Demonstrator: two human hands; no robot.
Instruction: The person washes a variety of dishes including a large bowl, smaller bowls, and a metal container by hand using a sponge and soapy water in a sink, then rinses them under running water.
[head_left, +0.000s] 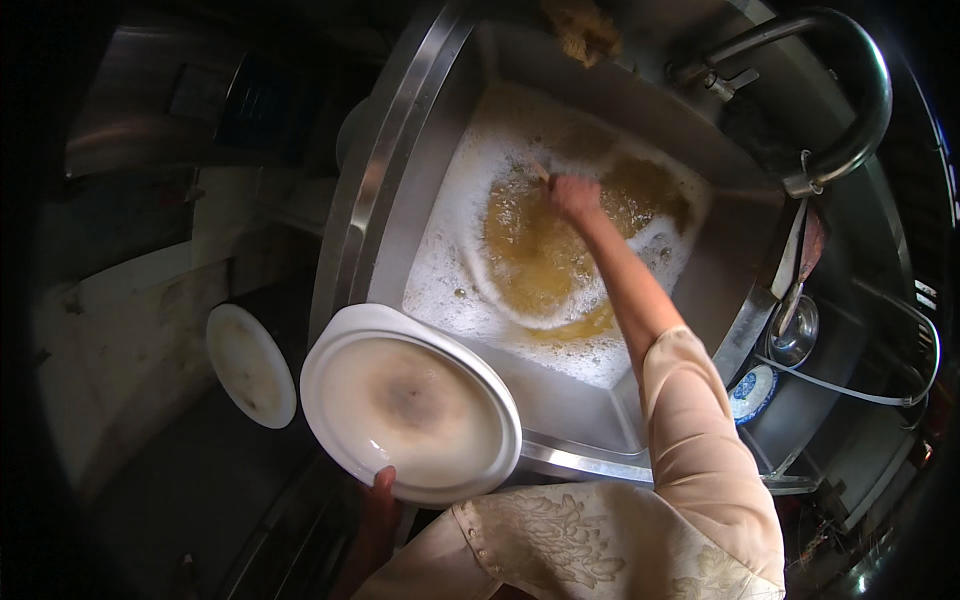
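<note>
My left hand (384, 487) grips the lower rim of a large white oval dish (337, 442), its thumb over the edge. A brownish-grey stain marks the dish's middle, and its near wall hangs over the sink's front left corner. In the stainless steel sink (525, 375), my right hand (576, 196) is closed in a fist at the surface of the murky, foamy water (536, 270). A thin tan handle (541, 172) sticks out of that fist; its far end is hidden in water and foam.
A curved metal faucet (874, 82) rises at the right back. Beyond the right rim are a knife (789, 255), a metal bowl (796, 337) and a blue-and-white dish (752, 394). To the left stands a stained white round plate or lid (251, 367). A brown scrubber-like clump (589, 34) lies on the back ledge.
</note>
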